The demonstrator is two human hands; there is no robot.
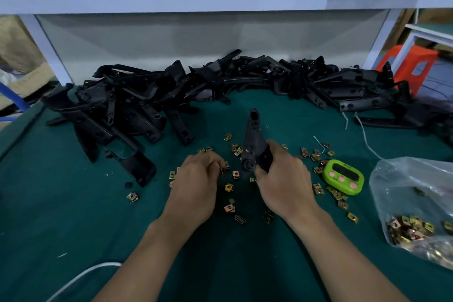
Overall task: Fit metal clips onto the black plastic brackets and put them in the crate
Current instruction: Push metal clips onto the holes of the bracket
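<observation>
Right grip (282,176): wrapped round a black bracket (253,140), tilted up, left of the green timer (343,176).
Left grip (196,179): fingers curled, pinching a metal clip (221,170), farther left of the timer.

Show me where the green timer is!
In the head view, the green timer lies on the right side of the table, between the right hand and the clear bag of clips.
</observation>
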